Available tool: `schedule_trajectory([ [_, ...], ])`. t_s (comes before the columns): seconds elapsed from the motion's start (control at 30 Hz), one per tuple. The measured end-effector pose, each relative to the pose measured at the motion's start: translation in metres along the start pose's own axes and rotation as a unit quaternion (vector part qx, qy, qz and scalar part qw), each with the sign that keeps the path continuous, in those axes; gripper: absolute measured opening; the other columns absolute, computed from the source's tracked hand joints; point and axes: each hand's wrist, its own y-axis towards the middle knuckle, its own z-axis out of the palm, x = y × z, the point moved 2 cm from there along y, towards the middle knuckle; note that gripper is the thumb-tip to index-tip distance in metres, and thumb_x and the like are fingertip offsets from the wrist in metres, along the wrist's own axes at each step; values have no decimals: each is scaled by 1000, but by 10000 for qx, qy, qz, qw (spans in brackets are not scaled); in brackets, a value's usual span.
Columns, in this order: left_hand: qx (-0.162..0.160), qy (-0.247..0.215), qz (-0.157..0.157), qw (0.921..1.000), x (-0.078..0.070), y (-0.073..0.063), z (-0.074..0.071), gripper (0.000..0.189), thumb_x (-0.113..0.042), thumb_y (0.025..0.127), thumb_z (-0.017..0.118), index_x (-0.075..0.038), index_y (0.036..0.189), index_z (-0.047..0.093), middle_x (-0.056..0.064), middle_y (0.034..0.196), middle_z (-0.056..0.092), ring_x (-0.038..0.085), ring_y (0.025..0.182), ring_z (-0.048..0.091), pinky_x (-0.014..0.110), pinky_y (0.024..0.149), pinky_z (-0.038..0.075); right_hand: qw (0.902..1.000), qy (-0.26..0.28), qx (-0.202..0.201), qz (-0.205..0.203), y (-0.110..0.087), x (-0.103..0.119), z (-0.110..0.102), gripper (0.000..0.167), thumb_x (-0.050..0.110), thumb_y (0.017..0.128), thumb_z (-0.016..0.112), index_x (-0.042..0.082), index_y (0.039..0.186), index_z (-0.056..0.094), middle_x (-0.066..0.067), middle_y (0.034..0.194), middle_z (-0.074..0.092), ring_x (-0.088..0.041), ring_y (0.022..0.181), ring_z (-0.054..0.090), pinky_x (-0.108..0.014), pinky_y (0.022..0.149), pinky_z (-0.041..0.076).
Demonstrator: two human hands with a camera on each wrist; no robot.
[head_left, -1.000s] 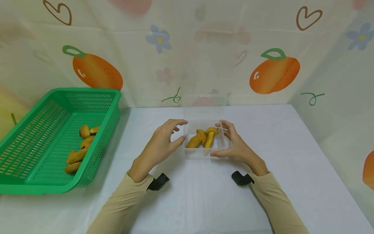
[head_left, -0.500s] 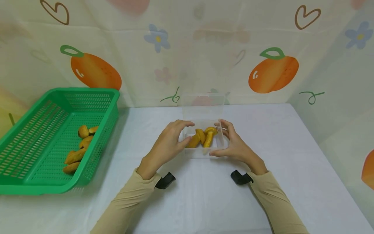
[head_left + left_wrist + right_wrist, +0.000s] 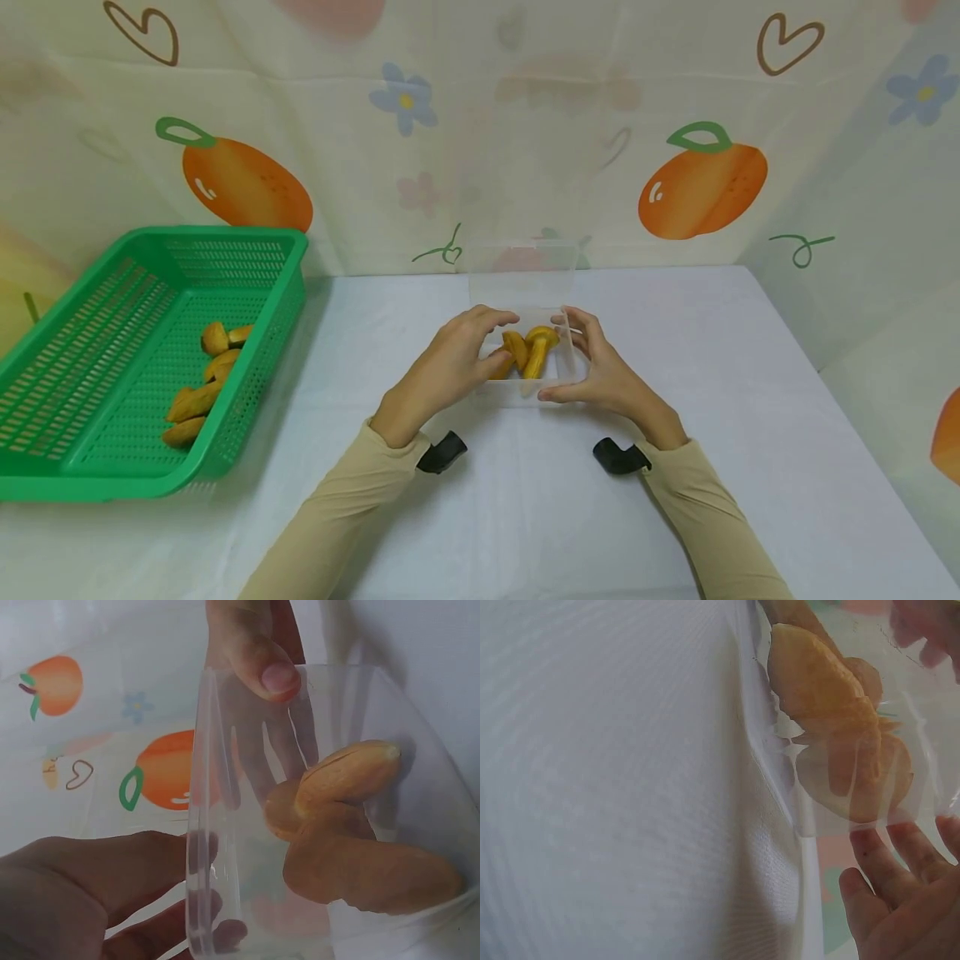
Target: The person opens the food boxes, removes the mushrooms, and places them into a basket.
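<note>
1. Gripping the clear box [image 3: 501,395] at its right side, the right hand [image 3: 606,375] has its thumb on the front wall and fingers curled round the right wall.
2. Above the box's left side, the left hand [image 3: 450,358] has thumb and fingers well spread, holding nothing.
3. Two mushrooms [image 3: 537,357] lie inside the box.
4. Left of the box, a green basket [image 3: 281,300] holds more mushrooms [image 3: 193,404].
</note>
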Motion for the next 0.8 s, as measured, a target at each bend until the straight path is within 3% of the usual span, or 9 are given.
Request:
schedule_trajectory([
  [0.4,1119,184,-356,9929,1,19,5,47,-12,89,73,-4,133,58,11,128,64,29,113,59,40,98,50,10000,33,-1,-36,0,0,0,118,25,70,92,20,156,11,-8,162,24,-39,150,24,-63,119,21],
  [0.8,1101,887,-520,9886,1,32,14,42,-13,89,74,-5,128,63,10,120,66,24,103,58,36,95,50,10000,-6,-4,7,0,-1,0,119,26,70,92,21,156,11,-9,163,21,-39,150,24,-63,119,21],
])
